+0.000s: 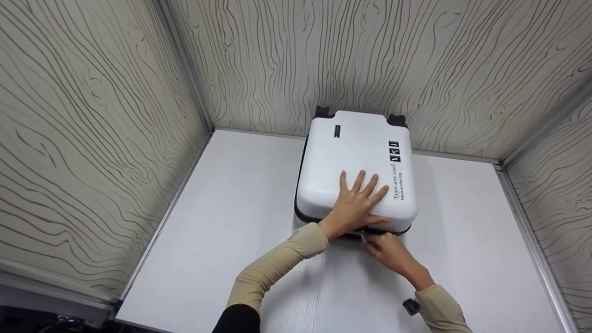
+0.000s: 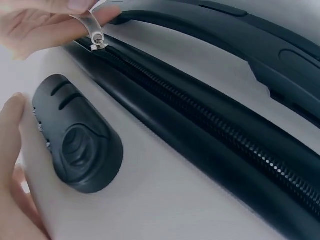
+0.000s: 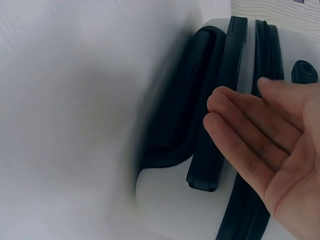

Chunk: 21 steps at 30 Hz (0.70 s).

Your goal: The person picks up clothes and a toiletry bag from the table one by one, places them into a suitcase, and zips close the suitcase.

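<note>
A white hard-shell suitcase [image 1: 356, 157] lies flat on the white table, wheels toward the back wall. My left hand [image 1: 357, 206] rests on its upper shell with the fingers spread. At the near side, my right hand [image 1: 388, 249] pinches the silver zipper pull [image 2: 96, 35], seen best in the left wrist view. The black zipper [image 2: 220, 120] runs between a black carry handle [image 2: 240, 42] and a black combination lock [image 2: 82, 137]. In the right wrist view, the fingers [image 3: 240, 140] of my right hand are bent beside the carry handle; the pull is hidden there.
The white tabletop [image 1: 240, 185] extends on both sides of the suitcase. Wood-patterned panels [image 1: 259, 60] stand behind it and at both sides, with metal edging [image 1: 185, 69] at the corners. Two black wheels [image 1: 397, 120] face the back panel.
</note>
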Tool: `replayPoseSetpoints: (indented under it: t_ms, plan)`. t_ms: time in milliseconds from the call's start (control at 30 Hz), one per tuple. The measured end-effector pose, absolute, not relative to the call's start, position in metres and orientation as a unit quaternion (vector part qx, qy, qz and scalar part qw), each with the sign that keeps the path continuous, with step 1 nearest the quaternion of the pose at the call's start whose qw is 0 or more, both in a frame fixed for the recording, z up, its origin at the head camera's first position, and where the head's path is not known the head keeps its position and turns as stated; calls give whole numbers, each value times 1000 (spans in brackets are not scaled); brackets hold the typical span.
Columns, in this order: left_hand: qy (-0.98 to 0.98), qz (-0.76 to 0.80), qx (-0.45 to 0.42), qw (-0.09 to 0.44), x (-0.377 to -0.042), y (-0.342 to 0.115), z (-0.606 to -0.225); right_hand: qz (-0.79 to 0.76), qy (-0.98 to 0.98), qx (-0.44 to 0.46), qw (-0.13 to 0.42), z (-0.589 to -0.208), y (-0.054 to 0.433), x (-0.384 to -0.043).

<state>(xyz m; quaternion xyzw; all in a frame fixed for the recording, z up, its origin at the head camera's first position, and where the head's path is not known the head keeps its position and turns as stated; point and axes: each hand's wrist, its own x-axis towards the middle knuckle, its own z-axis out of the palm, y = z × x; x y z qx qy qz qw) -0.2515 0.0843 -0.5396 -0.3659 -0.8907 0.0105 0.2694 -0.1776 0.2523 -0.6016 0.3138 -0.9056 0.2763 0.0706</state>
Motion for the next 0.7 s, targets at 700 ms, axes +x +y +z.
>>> replayPoseSetpoints:
  t_ms: [700]
  plan:
    - [-817, -145, -466, 308, -256, 68, -540, 300, -906, 289, 70, -603, 252, -177]
